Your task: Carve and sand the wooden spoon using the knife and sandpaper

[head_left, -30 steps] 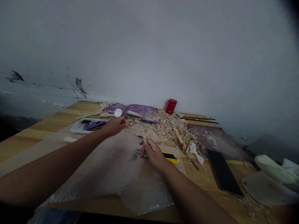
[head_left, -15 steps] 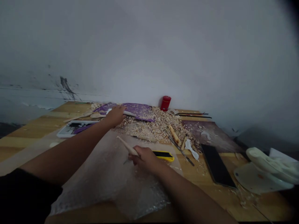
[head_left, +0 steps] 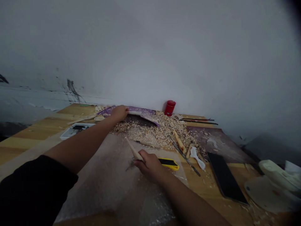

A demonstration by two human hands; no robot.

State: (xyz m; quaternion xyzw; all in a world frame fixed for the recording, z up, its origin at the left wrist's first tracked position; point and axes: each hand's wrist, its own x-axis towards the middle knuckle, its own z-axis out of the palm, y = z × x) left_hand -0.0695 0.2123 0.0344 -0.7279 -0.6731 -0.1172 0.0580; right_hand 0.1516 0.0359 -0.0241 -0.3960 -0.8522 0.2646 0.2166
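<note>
My left hand is closed on the edge of a purple sheet near the wall. The sheet's front edge is raised, and a dark underside shows. In my right hand, closed, is a pale wooden stick with a tapered end that points up and left. A yellow utility knife shows just right of that hand; whether the fingers hold it too I cannot tell. Wood shavings lie heaped under and beside the sheet. A slim wooden-handled tool lies beyond the right hand.
Translucent plastic sheeting covers the front of the table. A red can stands against the wall. To the right are a carved wood piece, a metal tool, a black phone and a scale. A white tray sits left.
My left hand has taken the purple sheet's edge and raised it, baring the dark underside. My right hand keeps the wooden stick. The view has shifted slightly.
</note>
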